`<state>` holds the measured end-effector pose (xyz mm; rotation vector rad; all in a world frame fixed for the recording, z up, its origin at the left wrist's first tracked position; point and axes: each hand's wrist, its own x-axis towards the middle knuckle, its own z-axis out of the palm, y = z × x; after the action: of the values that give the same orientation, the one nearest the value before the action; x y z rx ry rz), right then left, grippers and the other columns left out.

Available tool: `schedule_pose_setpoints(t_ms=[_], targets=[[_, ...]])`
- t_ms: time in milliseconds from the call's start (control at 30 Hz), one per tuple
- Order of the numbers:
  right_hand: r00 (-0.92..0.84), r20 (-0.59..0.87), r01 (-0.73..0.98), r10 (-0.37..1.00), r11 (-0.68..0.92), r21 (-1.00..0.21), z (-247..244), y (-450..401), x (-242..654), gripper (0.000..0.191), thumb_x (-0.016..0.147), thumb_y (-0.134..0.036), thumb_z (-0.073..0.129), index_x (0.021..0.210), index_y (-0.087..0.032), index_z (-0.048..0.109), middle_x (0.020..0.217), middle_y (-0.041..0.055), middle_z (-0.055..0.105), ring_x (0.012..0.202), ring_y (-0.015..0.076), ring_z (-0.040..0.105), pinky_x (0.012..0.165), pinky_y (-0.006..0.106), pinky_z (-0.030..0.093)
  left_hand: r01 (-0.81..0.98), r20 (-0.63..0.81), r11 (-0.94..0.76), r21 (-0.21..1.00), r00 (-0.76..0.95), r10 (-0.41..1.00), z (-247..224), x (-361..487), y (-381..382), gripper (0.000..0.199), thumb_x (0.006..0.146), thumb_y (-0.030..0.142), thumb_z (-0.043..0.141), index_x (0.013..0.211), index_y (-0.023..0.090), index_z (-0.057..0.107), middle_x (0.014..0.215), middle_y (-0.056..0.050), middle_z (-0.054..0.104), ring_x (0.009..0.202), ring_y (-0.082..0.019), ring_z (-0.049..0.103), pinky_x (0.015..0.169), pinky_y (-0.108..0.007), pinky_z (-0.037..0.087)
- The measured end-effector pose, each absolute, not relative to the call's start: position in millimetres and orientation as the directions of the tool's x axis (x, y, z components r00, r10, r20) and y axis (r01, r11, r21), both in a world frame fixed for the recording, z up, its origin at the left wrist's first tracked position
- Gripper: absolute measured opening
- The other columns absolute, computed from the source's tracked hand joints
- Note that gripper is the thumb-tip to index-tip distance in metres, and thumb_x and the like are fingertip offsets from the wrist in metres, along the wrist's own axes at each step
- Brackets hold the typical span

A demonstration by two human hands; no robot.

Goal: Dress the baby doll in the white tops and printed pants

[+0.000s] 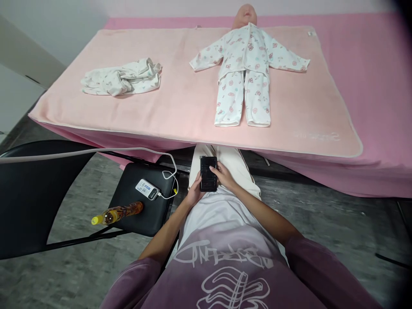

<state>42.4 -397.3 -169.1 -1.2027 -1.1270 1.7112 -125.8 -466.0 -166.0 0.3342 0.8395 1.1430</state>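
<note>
Both my hands are closed on a smartphone [208, 182]: my left hand [195, 192] grips its left edge, and my right hand [225, 175] takes the right edge, thumb over the dark screen. The phone lies above my cream trousers [238, 171], just short of the tabletop's near edge. I'd judge it light and stiff, smooth enough to slip and with glass that could crack in a fall, so the long side edges are the place to hold it, fingers clear of the screen.

To my left, a white power bank [145, 189] rests toward the far edge of the black chair seat [151, 223], a white cable [165, 197] plugged into it. Nearer me is a bottle [124, 211], yellow cap on, amber liquid showing through; its base is near the seat's middle, its cap toward the left edge. I cannot tell whether it stands or lies, or how full it is.

Beyond, a pink mat [180, 111] covers much of the tabletop [370, 86]. A bundled printed garment [122, 81] lies toward the mat's left edge; right of its middle are a pajama top [240, 51] and pajama pants [259, 101], legs toward the near edge, with a doll's head [246, 17] at the far edge.
</note>
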Motion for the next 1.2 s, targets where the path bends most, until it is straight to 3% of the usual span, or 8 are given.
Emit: schedule_pose_setpoints(t_ms=[133, 333, 500, 667, 867, 1000, 1100, 1200], targets=[[-0.325, -0.353, -0.128, 0.877, -0.411, -0.903, -172.2, -394.5, 45.7, 0.053, 0.089, -0.077, 0.072, 0.105, -0.027, 0.064, 0.078, -0.0033, 0.058, 0.065, 0.0158, 0.054, 0.054, 0.028, 0.042, -0.682, -0.420, 0.467, 0.563, 0.251, 0.872, -157.2, -127.8, -464.4, 0.077, 0.091, 0.026, 0.075, 0.165, 0.031, 0.055, 0.152, -0.009, 0.070, 0.142, -0.036, 0.065, 0.124, -0.056, 0.048], [-0.355, -0.342, -0.185, 0.870, -0.424, -0.887, -175.7, -390.1, 45.9, 0.050, 0.090, -0.073, 0.075, 0.100, -0.025, 0.063, 0.079, -0.0033, 0.057, 0.063, 0.0144, 0.052, 0.051, 0.028, 0.039, -0.639, -0.365, 0.456, 0.619, 0.280, 0.888, -153.8, -128.2, -465.3, 0.096, 0.086, 0.012, 0.079, 0.172, 0.034, 0.043, 0.155, -0.011, 0.068, 0.144, -0.035, 0.065, 0.127, -0.055, 0.046], [-0.349, -0.331, -0.192, 0.877, -0.412, -0.891, -174.8, -389.7, 46.1, 0.050, 0.090, -0.074, 0.076, 0.097, -0.026, 0.063, 0.078, -0.0031, 0.055, 0.064, 0.0147, 0.052, 0.051, 0.028, 0.039, -0.597, -0.395, 0.478, 0.644, 0.275, 0.876, -156.4, -128.2, -467.4, 0.105, 0.087, 0.009, 0.081, 0.176, 0.035, 0.033, 0.156, -0.010, 0.068, 0.146, -0.034, 0.064, 0.130, -0.055, 0.042], [-0.364, -0.319, -0.212, 0.875, -0.411, -0.887, -178.8, -390.8, 45.8, 0.047, 0.093, -0.071, 0.074, 0.095, -0.026, 0.062, 0.074, -0.0038, 0.055, 0.058, 0.0137, 0.049, 0.050, 0.028, 0.036, -0.619, -0.380, 0.463, 0.634, 0.272, 0.884, -153.4, -126.3, -464.0, 0.099, 0.088, 0.015, 0.079, 0.175, 0.034, 0.037, 0.159, -0.011, 0.066, 0.146, -0.036, 0.063, 0.129, -0.056, 0.043], [-0.231, -0.279, -0.129, 0.932, -0.314, -0.941, -177.6, -379.3, 37.8, 0.046, 0.092, -0.067, 0.077, 0.109, -0.025, 0.070, 0.094, 0.0008, 0.071, 0.085, 0.0208, 0.067, 0.072, 0.032, 0.053, -0.637, -0.370, 0.453, 0.624, 0.270, 0.889, -152.9, -124.2, -463.3, 0.091, 0.090, 0.020, 0.075, 0.173, 0.034, 0.041, 0.162, -0.008, 0.063, 0.149, -0.035, 0.060, 0.129, -0.054, 0.044], [-0.157, -0.213, 0.011, 0.964, -0.214, -0.977, -171.7, -365.8, 29.8, 0.048, 0.091, -0.068, 0.078, 0.110, -0.025, 0.070, 0.107, 0.0024, 0.075, 0.101, 0.0240, 0.070, 0.088, 0.035, 0.055, -0.643, -0.392, 0.456, 0.616, 0.252, 0.885, -152.9, -124.2, -464.1, 0.090, 0.090, 0.022, 0.074, 0.173, 0.035, 0.042, 0.162, -0.006, 0.063, 0.150, -0.034, 0.059, 0.129, -0.053, 0.044], [-0.144, -0.220, 0.068, 0.965, -0.212, -0.975, -169.2, -362.7, 27.0, 0.050, 0.089, -0.070, 0.079, 0.109, -0.025, 0.069, 0.105, 0.0022, 0.075, 0.099, 0.0245, 0.070, 0.087, 0.035, 0.055, -0.634, -0.400, 0.465, 0.618, 0.256, 0.880, -151.2, -124.8, -463.8, 0.092, 0.088, 0.021, 0.075, 0.173, 0.033, 0.043, 0.162, -0.007, 0.064, 0.149, -0.036, 0.060, 0.128, -0.054, 0.044], [-0.169, -0.247, 0.014, 0.954, -0.248, -0.969, -171.0, -365.2, 27.7, 0.050, 0.090, -0.069, 0.077, 0.111, -0.025, 0.068, 0.104, 0.0030, 0.074, 0.096, 0.0240, 0.070, 0.081, 0.034, 0.056, -0.627, -0.389, 0.464, 0.625, 0.265, 0.882, -151.9, -125.6, -463.7, 0.092, 0.088, 0.020, 0.075, 0.173, 0.033, 0.042, 0.162, -0.009, 0.063, 0.149, -0.036, 0.060, 0.128, -0.055, 0.044]])
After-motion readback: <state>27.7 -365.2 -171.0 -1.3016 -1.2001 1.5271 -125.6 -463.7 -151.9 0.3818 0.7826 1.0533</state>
